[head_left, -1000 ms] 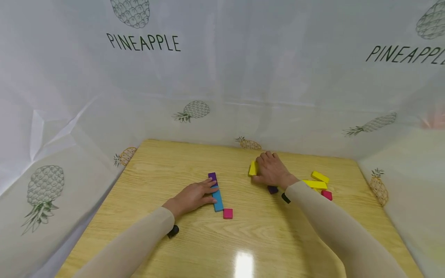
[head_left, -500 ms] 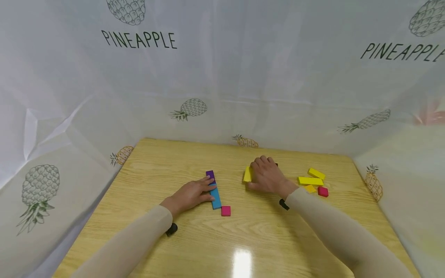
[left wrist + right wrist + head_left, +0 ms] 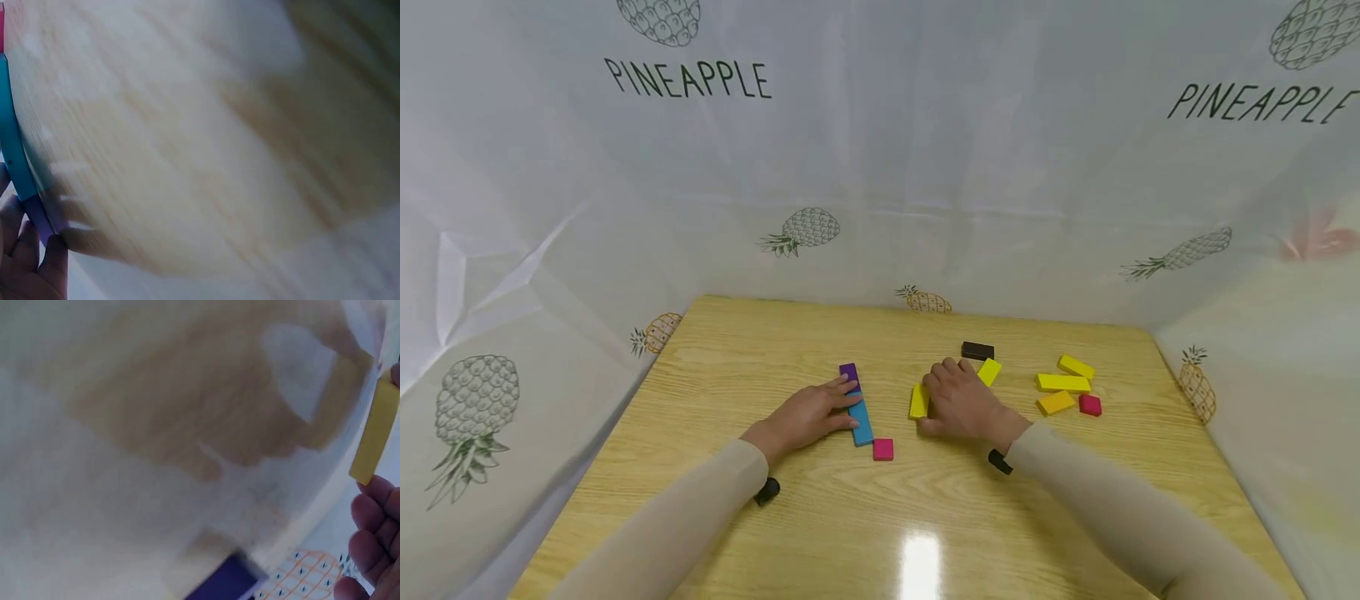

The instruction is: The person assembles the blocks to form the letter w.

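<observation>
My left hand (image 3: pixel 805 414) lies with fairly straight fingers on a row of blocks, its fingertips on the purple block (image 3: pixel 847 370) and the blue block (image 3: pixel 861 429), which stand end to end. In the left wrist view those fingertips reach the purple block's side. A pink block (image 3: pixel 883 449) sits at the blue block's near end. To the right, my right hand (image 3: pixel 964 404) pinches a yellow block (image 3: pixel 917 402) at its two ends between thumb and fingers, also plain in the right wrist view (image 3: pixel 377 431). The yellow block is apart from the row.
Beyond my right hand lie a dark block (image 3: pixel 977 351) and a second yellow block (image 3: pixel 989 372), partly hidden. Farther right are two yellow blocks (image 3: pixel 1063 382), an orange-yellow block (image 3: pixel 1056 403) and a red-pink block (image 3: pixel 1090 405). A pineapple-print sheet (image 3: pixel 880 167) surrounds the wooden table (image 3: pixel 820 533).
My right hand has moved left and nearer with the yellow block, uncovering the dark block and another yellow one behind it. My left hand stays on the purple and blue blocks.
</observation>
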`<state>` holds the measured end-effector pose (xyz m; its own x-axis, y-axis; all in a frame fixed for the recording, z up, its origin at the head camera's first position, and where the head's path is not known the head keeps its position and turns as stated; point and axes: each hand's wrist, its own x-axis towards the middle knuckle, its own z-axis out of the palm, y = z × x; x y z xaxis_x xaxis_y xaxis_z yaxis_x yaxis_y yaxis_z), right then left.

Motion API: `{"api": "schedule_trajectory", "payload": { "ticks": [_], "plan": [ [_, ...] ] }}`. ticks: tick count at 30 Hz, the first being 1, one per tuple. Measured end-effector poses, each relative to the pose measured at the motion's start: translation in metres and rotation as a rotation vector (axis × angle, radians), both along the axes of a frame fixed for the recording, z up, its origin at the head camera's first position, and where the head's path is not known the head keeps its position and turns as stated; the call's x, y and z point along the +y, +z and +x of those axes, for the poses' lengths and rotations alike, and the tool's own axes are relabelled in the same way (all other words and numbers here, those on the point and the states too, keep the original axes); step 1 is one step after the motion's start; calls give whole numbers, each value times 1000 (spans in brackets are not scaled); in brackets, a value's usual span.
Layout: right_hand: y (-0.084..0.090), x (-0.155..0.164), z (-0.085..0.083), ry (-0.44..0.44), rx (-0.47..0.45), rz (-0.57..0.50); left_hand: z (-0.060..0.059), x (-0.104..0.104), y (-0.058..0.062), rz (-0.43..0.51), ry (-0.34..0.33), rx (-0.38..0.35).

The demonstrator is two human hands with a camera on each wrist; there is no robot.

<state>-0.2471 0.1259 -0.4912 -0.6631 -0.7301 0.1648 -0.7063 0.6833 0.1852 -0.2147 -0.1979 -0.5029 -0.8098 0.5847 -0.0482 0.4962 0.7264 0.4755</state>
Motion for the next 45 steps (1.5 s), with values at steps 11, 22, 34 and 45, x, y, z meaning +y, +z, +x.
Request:
{"api": "schedule_trajectory", "payload": {
  "ticks": [11,22,34,45],
  "plan": [
    [-5,-17,18,19,-87,1,-2,0,-2,1,-1,13],
    [-4,-19,25,31,-67,6,-2,1,1,-15,4,0],
    [-8,-20,25,58,-46,-18,-1,0,2,-8,8,-12],
    [-8,-19,25,57,-46,-14,-1,0,0,-1,6,-11]
  ]
}}
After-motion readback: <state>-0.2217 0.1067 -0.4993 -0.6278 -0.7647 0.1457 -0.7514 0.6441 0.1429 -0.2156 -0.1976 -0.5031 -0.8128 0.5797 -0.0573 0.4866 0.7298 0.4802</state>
